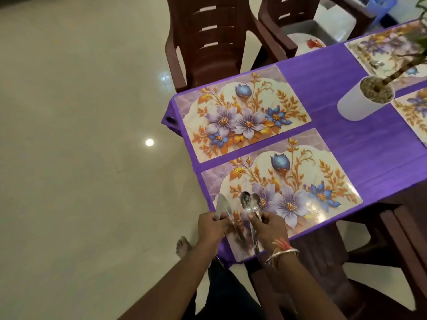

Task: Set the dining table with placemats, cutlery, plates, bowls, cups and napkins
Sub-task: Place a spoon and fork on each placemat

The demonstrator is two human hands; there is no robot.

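Two floral placemats lie side by side on the purple tablecloth (360,144): the near placemat (300,181) in front of me and the far placemat (242,112) beyond it. My left hand (211,225) grips steel knives (221,205) over the near mat's left end. My right hand (269,226) holds two steel spoons (250,203), bowls pointing away from me, handles running down past my wrist. More placemats (379,49) lie at the table's far right end.
A white pot (355,105) with a plant stands mid-table. Brown plastic chairs (208,38) stand at the far side, another at the lower right (397,229). A white plate with a red motif (307,43) rests on a far chair's seat. Pale tiled floor lies to the left.
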